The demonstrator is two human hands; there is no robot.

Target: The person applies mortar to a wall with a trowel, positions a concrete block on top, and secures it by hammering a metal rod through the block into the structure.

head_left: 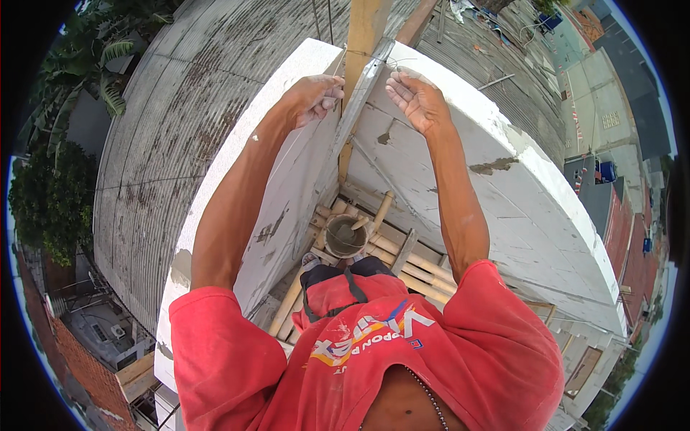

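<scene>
Down by my feet sat one bucket [345, 237] on the bamboo poles [402, 262]. Up at the wall corner [460, 93], one metal straightedge [357, 100] ran slanted, long axis leaning up and away along a wooden post [365, 29]. Both arms were stretched out: my left hand [314, 97] curled closed against the straightedge, my right hand [415, 97] open, palm up, fingers pinching a thin string [402, 63] I think.

Both arms raised to white block wall corner [503, 136]: left hand [313, 97] pinching thin string [339, 61] beside grey metal straightedge [359, 100], right hand [417, 100] open-palmed at corner's right edge; mortar bucket [345, 237] on bamboo scaffold [402, 262] below.
</scene>
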